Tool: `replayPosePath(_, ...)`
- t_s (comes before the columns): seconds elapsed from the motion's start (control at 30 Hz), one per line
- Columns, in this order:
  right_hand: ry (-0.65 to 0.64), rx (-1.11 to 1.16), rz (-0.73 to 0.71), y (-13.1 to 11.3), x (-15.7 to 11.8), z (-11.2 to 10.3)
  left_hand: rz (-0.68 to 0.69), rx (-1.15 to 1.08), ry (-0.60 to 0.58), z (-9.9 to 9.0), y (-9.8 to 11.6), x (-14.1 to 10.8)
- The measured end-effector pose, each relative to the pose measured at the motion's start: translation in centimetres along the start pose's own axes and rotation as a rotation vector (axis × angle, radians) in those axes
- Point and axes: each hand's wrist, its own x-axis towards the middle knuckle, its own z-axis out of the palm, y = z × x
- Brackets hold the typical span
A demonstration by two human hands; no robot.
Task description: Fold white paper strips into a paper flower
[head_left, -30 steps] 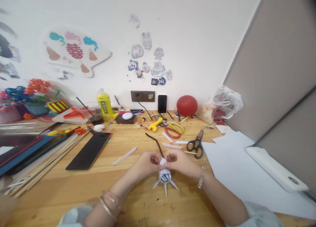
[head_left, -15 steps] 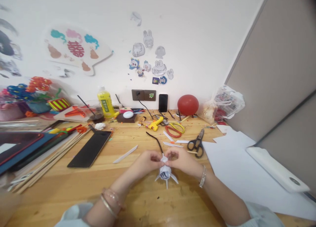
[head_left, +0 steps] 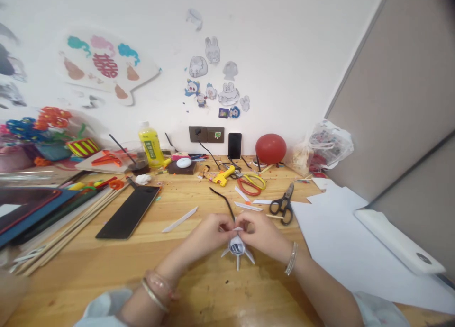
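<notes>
Folded paper piece [head_left: 236, 247] at risk of creasing or tearing
The fingers of the left hand [head_left: 213, 230] and right hand [head_left: 256, 230] pinch its far end, over the desk [head_left: 199, 294]; an uneven pull might rip it, too hard a squeeze could buckle its rounded body, and a knock to the black stem [head_left: 227, 202] beyond might twist it askew, though the fingers hide whether they join

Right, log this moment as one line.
left hand, right hand: pinching folded-paper piece | rightward: black-handled scissors | leftward: white paper strip
</notes>
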Motion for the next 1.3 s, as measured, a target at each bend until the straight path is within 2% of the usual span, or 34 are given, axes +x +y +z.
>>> replayPosePath(0.1,0.032,0.128,0.018,0.3,0.1,-0.2,-0.126,-0.432,-0.083,-0.6,-0.6,0.3)
replayPosePath(0.17,0.044,0.197,0.032,0.4,0.3,-0.3,-0.178,-0.602,-0.072,-0.7,-1.0,0.4)
replayPosePath(0.33,0.107,0.057,-0.010,-0.4,0.3,-0.5,-0.227,-0.796,-0.044,0.0,-1.3,0.3)
replayPosePath(0.43,0.141,-0.028,-0.047,-0.7,0.3,-0.7,-0.203,-0.851,0.033,1.0,-1.2,0.4)
replayPosePath(0.5,0.106,-0.043,-0.093,-0.8,0.3,-0.9,-0.197,-0.800,0.164,1.7,-1.3,0.6)
replayPosePath(0.6,0.071,-0.032,-0.174,-0.7,0.3,-1.0,-0.132,-0.620,0.281,2.3,-1.5,1.1)
replayPosePath(0.7,0.074,-0.044,-0.254,-0.7,0.2,-1.1,-0.094,-0.526,0.333,2.4,-1.7,1.5)
replayPosePath(0.9,-0.006,-0.156,-0.454,-1.0,0.0,-1.8,-0.054,-0.408,0.428,2.2,-1.2,1.5)
replayPosePath(1.13,-0.010,-0.190,-0.411,-1.8,-0.4,-1.9,0.054,-0.105,0.517,2.1,-0.4,0.7)
replayPosePath(1.3,0.035,-0.190,-0.411,-1.8,-0.6,-1.5,0.086,-0.018,0.595,2.2,0.1,0.4)
